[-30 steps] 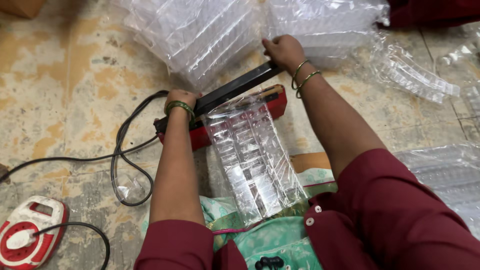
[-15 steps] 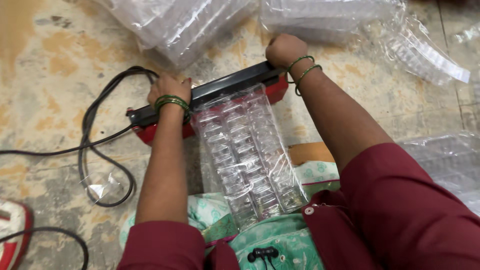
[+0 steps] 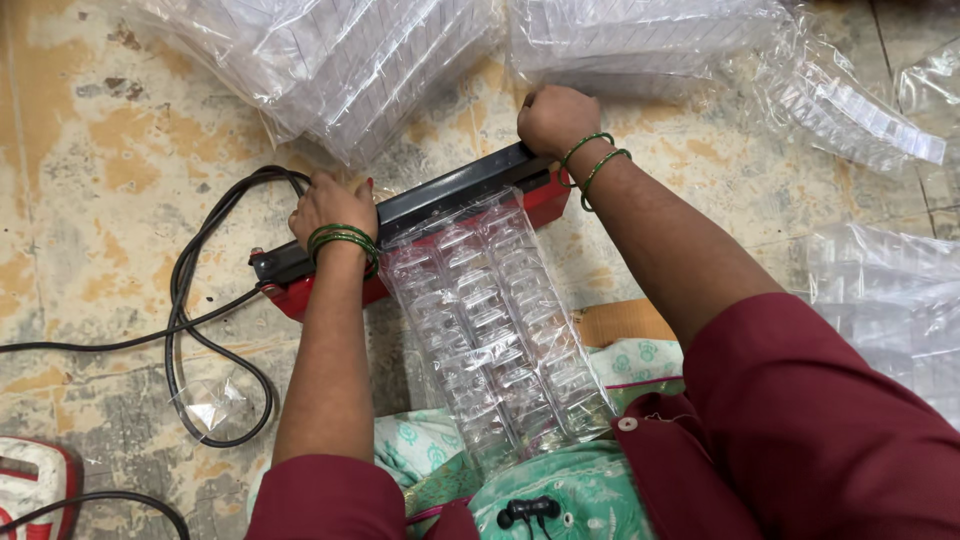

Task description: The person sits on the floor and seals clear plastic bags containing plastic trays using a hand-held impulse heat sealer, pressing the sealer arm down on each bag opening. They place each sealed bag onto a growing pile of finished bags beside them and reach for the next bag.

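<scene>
Both hands had stayed pressed on the black bar of the sealer since half a second earlier, while a second earlier that bar had stood raised at an angle under the right hand. Seen from above, the left hand (image 3: 333,205) lay palm down on the near-left end of the sealer's black bar (image 3: 440,198), its fingers flat and spread a little over the bar, gripping nothing else. The right hand (image 3: 555,118) was curled into a closed fist and pushed down on the far-right end of the same bar. Green bangles circled both wrists. The red heat sealer (image 3: 300,295) sat on the mottled stone floor (image 3: 90,130), set at a slant in front of the person's knees, its bar down against the red base. A clear plastic tray in a thin bag (image 3: 495,330), moulded into rows of small pockets, ran from the person's lap up to the sealer, and its far edge was caught under the bar between the two hands. A black cable (image 3: 185,300) looped on the floor to the left of the sealer. More clear bagged trays (image 3: 340,50) lay heaped beyond it, and others lay at the right edge (image 3: 880,290).
</scene>
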